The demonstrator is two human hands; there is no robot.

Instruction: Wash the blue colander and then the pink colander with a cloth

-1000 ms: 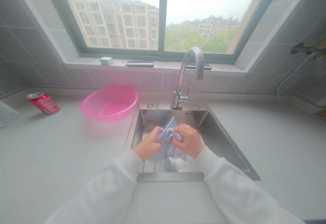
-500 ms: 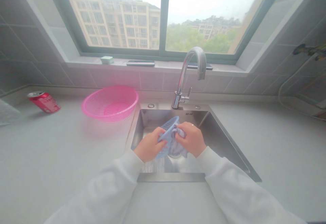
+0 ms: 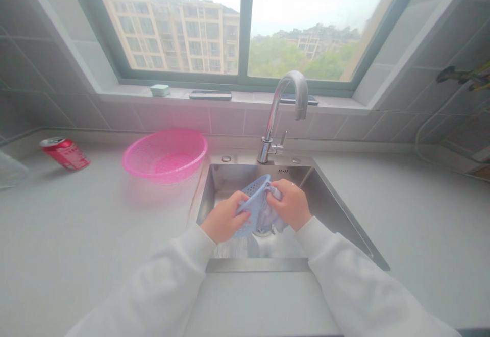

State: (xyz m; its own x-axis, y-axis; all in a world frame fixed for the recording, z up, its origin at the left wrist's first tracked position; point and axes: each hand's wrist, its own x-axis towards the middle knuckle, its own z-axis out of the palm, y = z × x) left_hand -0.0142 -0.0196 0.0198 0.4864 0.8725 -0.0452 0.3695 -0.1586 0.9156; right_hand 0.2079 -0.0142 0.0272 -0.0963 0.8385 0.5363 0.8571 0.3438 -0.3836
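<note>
Over the stainless steel sink point(image 3: 245, 264) I hold a small pale blue perforated plastic basket point(image 3: 250, 207), tilted on its side. My left hand point(image 3: 225, 218) grips its near edge. My right hand point(image 3: 290, 204) is closed on a crumpled pale blue cloth point(image 3: 272, 216) pressed against the basket's far end and rim. Both hands hide much of the basket. Just below them, the sink drain point(image 3: 263, 233) is partly visible.
A chrome gooseneck faucet point(image 3: 281, 115) rises behind the sink. A pink mesh basket point(image 3: 164, 155) and a tipped red drink can point(image 3: 65, 153) lie on the pale counter point(image 3: 95, 214) to the left. Small items rest on the windowsill point(image 3: 237, 99).
The blue basket has turned more upright than a second ago. My right hand has shifted up and to the right along it, and the cloth has bunched beneath that hand.
</note>
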